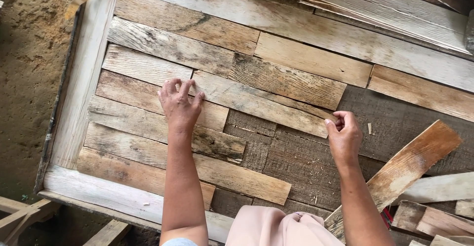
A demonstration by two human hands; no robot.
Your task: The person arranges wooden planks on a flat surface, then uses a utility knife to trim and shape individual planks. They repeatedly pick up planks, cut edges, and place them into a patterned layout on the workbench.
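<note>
Soft, even daylight fills the overhead view, brightest on the pale planks at the upper right. The sandy floor at left sits dimmer. Shadows are faint, there is no glare, focus is sharp, and straight edges bow slightly near the borders.

Head view, straight down over the work.
Looking steeply down from above at a framed wooden panel of weathered slats, close enough for both forearms to fill the lower frame; dirt floor at left edge, loose boards at right.
</note>
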